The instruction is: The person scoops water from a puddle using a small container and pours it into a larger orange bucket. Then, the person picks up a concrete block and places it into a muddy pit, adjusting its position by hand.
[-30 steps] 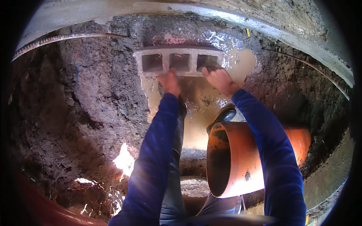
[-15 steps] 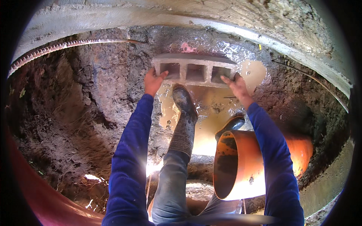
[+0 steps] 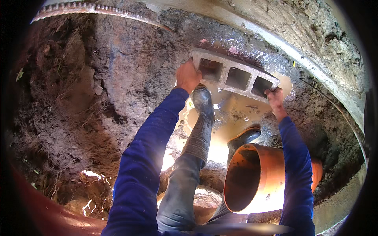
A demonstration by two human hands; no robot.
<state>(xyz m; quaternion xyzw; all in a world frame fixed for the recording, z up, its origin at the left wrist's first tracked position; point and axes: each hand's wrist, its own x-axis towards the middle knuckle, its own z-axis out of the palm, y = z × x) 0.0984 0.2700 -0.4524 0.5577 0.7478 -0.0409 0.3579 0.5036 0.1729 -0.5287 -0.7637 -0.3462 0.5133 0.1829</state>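
The hands [image 3: 188, 75] partly hide both ends of the concrete block [image 3: 224, 74].

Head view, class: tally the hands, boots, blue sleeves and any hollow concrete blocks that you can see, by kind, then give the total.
Hands: 2 (left hand, right hand)
Boots: 2 (left boot, right boot)
Blue sleeves: 2 (left sleeve, right sleeve)
Hollow concrete block: 1
Total: 7

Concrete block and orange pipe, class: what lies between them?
In the head view, muddy water and a dark boot lie between the concrete block and the orange pipe.
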